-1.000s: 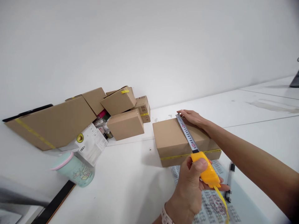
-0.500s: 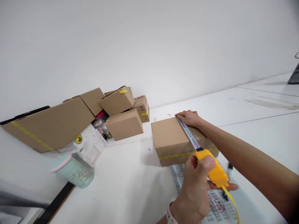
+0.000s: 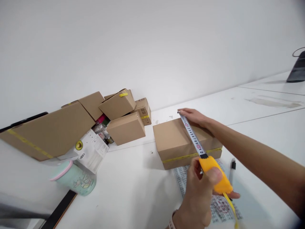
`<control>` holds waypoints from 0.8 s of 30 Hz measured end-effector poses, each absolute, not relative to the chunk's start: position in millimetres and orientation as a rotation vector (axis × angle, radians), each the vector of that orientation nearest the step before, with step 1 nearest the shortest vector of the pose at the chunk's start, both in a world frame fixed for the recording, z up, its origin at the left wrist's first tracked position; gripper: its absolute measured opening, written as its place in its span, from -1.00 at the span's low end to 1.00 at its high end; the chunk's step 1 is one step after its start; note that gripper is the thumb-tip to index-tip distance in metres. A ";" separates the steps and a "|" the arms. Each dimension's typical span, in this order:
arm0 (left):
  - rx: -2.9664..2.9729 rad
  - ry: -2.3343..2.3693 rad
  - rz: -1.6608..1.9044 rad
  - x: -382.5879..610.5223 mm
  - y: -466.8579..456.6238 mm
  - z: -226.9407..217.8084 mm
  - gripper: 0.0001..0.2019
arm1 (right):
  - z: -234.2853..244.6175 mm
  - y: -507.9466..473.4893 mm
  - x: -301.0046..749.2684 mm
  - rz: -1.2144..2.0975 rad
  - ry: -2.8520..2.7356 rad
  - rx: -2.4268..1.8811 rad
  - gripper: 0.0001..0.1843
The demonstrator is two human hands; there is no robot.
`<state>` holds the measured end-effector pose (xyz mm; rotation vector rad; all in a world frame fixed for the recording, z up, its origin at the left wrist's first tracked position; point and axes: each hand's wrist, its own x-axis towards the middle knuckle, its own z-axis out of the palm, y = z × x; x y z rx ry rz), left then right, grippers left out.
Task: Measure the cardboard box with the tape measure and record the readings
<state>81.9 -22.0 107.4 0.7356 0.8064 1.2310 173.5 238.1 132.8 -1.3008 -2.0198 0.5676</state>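
Observation:
My left hand (image 3: 199,190) is closed round the yellow case of a tape measure (image 3: 216,173), its thumb on top. A short stretch of white blade (image 3: 192,135) runs out of the case across the top of a brown cardboard box (image 3: 173,135). At the far end of the blade, my right hand (image 3: 194,116) pinches the metal tip, just past the box's far edge. A yellow strap hangs from the back of the case. Yellow tape runs along the front of the box. Beneath its near side lies a printed sheet (image 3: 179,178), partly hidden by my left hand.
Several cardboard boxes (image 3: 126,128) are stacked at left against the wall. Near them are a white carton (image 3: 91,152) and a mint-green cup (image 3: 73,178) with a pink rim. A black-capped marker (image 3: 233,165) lies right of the box, and a dark device (image 3: 296,68) stands far right.
My right hand has risen slightly with the tip of the blade, away from the box's edge. A little more blade shows, and the case has shifted slightly lower. The view has moved a bit.

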 end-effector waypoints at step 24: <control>1.077 1.094 1.587 -50.4 15.9 127.6 -0.46 | 147.4 157.5 236.4 0.223 -1.825 -1.472 -0.39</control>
